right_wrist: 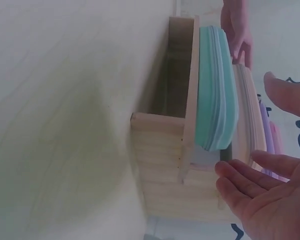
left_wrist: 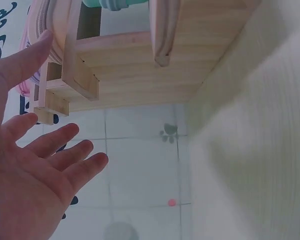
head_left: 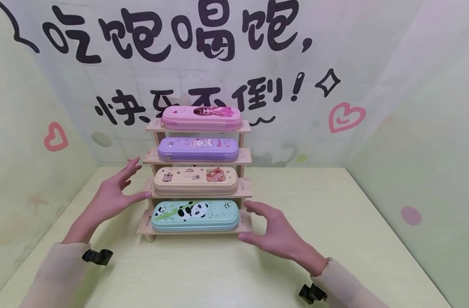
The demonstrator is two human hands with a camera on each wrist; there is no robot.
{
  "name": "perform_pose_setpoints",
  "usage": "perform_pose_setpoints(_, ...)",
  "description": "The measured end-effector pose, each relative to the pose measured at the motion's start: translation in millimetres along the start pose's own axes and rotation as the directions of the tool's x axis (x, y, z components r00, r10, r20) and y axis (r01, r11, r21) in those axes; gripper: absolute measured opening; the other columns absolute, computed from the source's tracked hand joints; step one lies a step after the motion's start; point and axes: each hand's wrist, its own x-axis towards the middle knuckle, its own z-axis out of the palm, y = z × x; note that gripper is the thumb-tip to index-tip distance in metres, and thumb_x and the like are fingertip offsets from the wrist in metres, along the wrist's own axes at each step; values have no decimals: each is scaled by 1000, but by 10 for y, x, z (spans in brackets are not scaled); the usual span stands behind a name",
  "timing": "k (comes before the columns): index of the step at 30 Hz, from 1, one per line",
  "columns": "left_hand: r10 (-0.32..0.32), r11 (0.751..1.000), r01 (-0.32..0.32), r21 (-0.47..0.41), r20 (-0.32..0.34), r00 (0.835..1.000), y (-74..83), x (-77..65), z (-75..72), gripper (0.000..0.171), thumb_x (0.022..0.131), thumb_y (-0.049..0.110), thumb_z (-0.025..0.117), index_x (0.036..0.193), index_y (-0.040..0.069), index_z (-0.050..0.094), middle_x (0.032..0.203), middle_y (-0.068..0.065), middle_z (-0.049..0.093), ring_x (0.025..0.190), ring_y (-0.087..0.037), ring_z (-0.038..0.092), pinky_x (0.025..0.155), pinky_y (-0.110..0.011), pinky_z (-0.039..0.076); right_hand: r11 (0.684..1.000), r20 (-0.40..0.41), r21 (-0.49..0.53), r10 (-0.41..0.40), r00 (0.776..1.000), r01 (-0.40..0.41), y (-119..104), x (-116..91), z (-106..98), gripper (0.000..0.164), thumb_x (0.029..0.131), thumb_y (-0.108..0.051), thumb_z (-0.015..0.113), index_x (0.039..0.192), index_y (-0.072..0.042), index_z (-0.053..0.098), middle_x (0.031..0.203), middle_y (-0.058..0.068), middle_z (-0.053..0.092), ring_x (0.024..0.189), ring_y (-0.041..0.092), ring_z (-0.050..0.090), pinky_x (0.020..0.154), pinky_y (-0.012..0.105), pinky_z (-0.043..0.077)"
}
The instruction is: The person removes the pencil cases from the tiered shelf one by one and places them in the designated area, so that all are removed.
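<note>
A stepped wooden rack (head_left: 148,218) carries one zippered pencil case on each tier. From top to bottom they are a pink case (head_left: 180,117) with a doll figure, a purple case (head_left: 172,147), a cream case (head_left: 196,179) and a mint green panda case (head_left: 219,218). Left of the rack, my left hand (head_left: 109,196) is spread, its thumb tip close to the cream case's end. My right hand (head_left: 276,231) is at the rack's lower right, thumb and fingers apart, near the right end of the panda case. Neither hand holds anything.
The rack stands on a pale wood-grain table (head_left: 203,273). A printed cloth backdrop (head_left: 296,141) with large black characters hangs right behind it, and pale side panels (head_left: 430,149) flank the table. Each wrist wears a small black camera.
</note>
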Motion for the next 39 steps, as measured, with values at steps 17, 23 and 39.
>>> perform_pose_setpoints(17,-24,982,32,-185,44,999,-37,71,58,105,88,23,90,169,34,24,151,-25,54,135,-50,54,109,-53,45,998,41,59,11,999,-14,81,177,183,76,83,-21,93,150,-9,59,144,3,64,134,22,59,113,44,49)
perform_pose_setpoints(23,-6,980,16,-200,52,999,-65,73,63,106,87,20,91,169,33,25,149,-24,57,132,-48,57,108,-38,49,998,30,59,10,999,-12,99,230,232,74,82,-18,94,148,-8,60,141,4,67,132,20,61,113,42,49)
perform_pose_setpoints(39,7,970,8,-245,62,998,-116,87,61,105,86,17,91,168,34,28,141,-20,63,131,-43,59,103,-19,50,998,-28,68,-1,1000,3,96,284,318,68,81,-10,93,142,-4,64,137,10,69,124,25,67,108,41,53)
